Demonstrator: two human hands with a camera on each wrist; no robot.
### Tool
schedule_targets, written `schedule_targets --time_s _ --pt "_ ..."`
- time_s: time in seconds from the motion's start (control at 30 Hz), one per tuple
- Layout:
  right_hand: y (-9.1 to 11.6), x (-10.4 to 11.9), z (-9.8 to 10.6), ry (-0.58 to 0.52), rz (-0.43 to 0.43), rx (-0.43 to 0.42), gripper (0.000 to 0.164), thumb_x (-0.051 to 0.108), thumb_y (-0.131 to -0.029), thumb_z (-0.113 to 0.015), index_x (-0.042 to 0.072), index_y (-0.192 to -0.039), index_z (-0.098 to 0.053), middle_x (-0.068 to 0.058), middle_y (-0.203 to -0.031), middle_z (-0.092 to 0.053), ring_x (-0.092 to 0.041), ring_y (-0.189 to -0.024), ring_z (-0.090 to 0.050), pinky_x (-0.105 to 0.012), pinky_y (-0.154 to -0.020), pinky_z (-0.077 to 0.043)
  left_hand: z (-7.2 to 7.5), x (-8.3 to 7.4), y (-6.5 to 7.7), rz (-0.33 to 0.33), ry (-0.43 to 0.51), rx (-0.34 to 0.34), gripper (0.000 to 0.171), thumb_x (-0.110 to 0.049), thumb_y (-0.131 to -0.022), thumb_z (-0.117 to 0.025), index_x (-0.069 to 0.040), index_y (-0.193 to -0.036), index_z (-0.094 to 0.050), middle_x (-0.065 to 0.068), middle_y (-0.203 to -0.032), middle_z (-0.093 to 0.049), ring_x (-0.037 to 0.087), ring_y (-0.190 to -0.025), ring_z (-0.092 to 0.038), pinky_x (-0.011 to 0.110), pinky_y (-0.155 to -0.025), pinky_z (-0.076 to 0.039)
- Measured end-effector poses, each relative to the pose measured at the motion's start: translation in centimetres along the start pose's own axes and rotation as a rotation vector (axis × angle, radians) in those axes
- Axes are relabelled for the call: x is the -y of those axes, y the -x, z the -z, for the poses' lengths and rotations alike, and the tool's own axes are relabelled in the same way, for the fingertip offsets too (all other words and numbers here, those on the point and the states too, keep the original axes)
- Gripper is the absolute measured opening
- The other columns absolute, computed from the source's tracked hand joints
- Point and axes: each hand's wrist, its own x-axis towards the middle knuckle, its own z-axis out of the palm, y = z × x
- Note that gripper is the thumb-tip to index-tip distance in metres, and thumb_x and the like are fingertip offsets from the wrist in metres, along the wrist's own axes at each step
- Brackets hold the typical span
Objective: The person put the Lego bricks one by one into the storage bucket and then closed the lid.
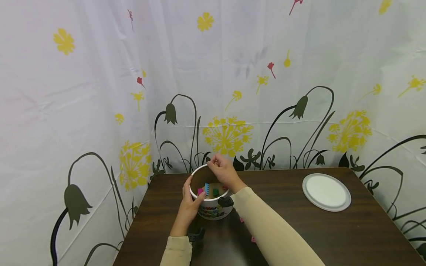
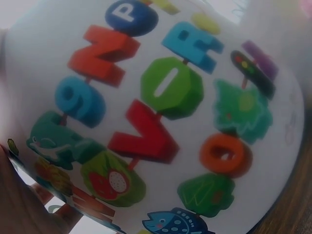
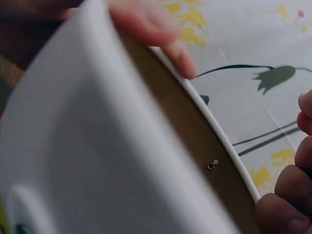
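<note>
A white round bucket [image 1: 214, 214] with coloured letters and pictures printed on its outside stands on the brown table [image 1: 279, 195]. My left hand [image 1: 190, 203] grips its left side, thumb over the near rim and fingers along the outer wall. At the far rim is my right hand [image 1: 224, 171], its fingers curled over the edge; in the right wrist view those curled fingers [image 3: 287, 195] meet the rim. Inside the bucket lie a light blue toy block [image 1: 206, 189], a pink block [image 1: 200, 191] and a dark green block [image 1: 215, 193].
To the right lies a round white lid [image 1: 326, 192]. Small pink pieces, one [image 1: 253, 239] near my right sleeve, lie on the table. A white curtain [image 1: 219, 74] with printed flowers hangs close behind the table's back edge.
</note>
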Motion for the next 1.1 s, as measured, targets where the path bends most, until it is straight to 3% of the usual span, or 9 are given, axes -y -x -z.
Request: schedule_targets --time_s 0.2,0.37,0.47,0.53,0.67,0.77,1.0,1.1 --pt "0.9 0.7 -0.4 0.141 0.061 -0.109 0.015 0.028 -0.11 -0.066 0.02 -0.098 -0.061 0.005 -0.064 -0.039 -0.01 -0.053 -0.034 -0.026 -0.054 -0.033 0.1 0.0 0.0 -0.016 -0.006 0.002 0.088 -0.042 -0.101 -0.072 -0.036 -0.172 -0.021 0.014 -0.171 -0.026 0.051 -0.148 -0.043 0.073 -0.118 -0.039" --pt "1.8 0.3 -1.0 0.29 0.168 -0.165 0.015 0.029 -0.11 -0.065 0.021 -0.098 -0.062 0.006 -0.065 -0.043 -0.007 -0.055 -0.037 -0.024 -0.056 -0.035 0.4 0.1 0.2 0.005 -0.001 -0.006 0.088 -0.04 -0.101 -0.073 -0.037 -0.171 -0.021 0.014 -0.171 -0.026 0.052 -0.148 -0.043 0.074 -0.117 -0.041" --pt "2.4 -0.6 -0.8 0.283 0.211 -0.186 0.016 0.028 -0.11 -0.065 0.02 -0.096 -0.061 0.006 -0.064 -0.042 -0.005 -0.054 -0.036 -0.024 -0.054 -0.034 0.3 0.3 0.4 0.005 -0.004 -0.004 0.089 -0.04 -0.1 -0.073 -0.036 -0.172 -0.021 0.015 -0.17 -0.027 0.053 -0.148 -0.043 0.074 -0.117 -0.041" --pt "2.9 -1.4 -0.2 0.188 0.203 -0.219 0.017 0.024 -0.109 -0.067 0.017 -0.094 -0.062 0.006 -0.063 -0.041 -0.005 -0.054 -0.036 -0.023 -0.053 -0.034 0.2 0.4 0.4 0.0 0.002 0.005 0.089 -0.041 -0.1 -0.074 -0.035 -0.172 -0.021 0.016 -0.17 -0.026 0.053 -0.149 -0.042 0.074 -0.118 -0.039" --pt "3.9 -2.6 2.0 -0.145 0.133 -0.243 0.018 0.013 -0.109 -0.065 0.005 -0.095 -0.059 0.004 -0.064 -0.044 -0.008 -0.052 -0.041 -0.024 -0.051 -0.037 -0.1 0.4 0.3 -0.003 0.024 0.008 0.089 -0.041 -0.1 -0.074 -0.035 -0.172 -0.022 0.016 -0.171 -0.026 0.052 -0.15 -0.04 0.074 -0.12 -0.036" --pt "4.5 -2.6 4.1 -0.279 0.069 -0.231 0.019 0.011 -0.11 -0.062 -0.003 -0.099 -0.056 0.002 -0.064 -0.047 -0.013 -0.052 -0.046 -0.027 -0.05 -0.042 -0.1 0.2 0.2 -0.002 0.044 0.013 0.089 -0.038 -0.1 -0.074 -0.035 -0.172 -0.021 0.015 -0.172 -0.024 0.051 -0.151 -0.039 0.074 -0.12 -0.036" --pt "7.0 -4.2 7.0 -0.229 -0.174 -0.155 0.026 0.028 -0.11 -0.066 0.005 -0.101 -0.059 0.002 -0.067 -0.049 -0.014 -0.056 -0.046 -0.027 -0.053 -0.041 0.1 0.0 0.1 0.006 0.026 0.004 0.089 -0.041 -0.1 -0.074 -0.038 -0.171 -0.021 0.013 -0.172 -0.025 0.05 -0.15 -0.042 0.074 -0.12 -0.037" --pt "8.3 -5.6 7.6 -0.215 -0.292 -0.11 0.031 0.031 -0.109 -0.067 0.002 -0.106 -0.06 0.001 -0.071 -0.05 -0.016 -0.059 -0.046 -0.028 -0.055 -0.04 0.1 0.1 0.1 0.007 0.02 -0.003 0.089 -0.041 -0.1 -0.074 -0.038 -0.171 -0.022 0.013 -0.172 -0.026 0.051 -0.149 -0.042 0.075 -0.12 -0.037"
